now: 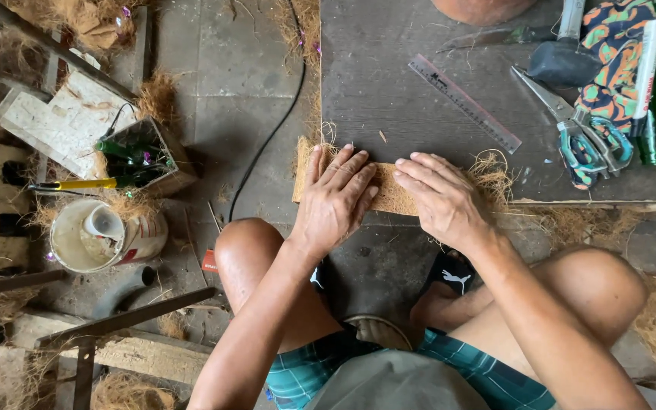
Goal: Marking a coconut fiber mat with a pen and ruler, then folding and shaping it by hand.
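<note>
Both hands are flat on a strip of coconut fibre (392, 196) lying along the near edge of the dark surface (389, 83). Left hand (335, 199) has fingers spread, pressing the left end; right hand (442, 199) sits just beside it, palm down on the middle, nothing gripped. Looks like the pressing-and-flattening stage to me, with loose fibres poking out at the right end. Next move probably needs even pressure so the strip stays straight on the edge. Further right on the surface: a ruler (465, 102) lying diagonal, then scissors (582, 137) with teal handles.
</note>
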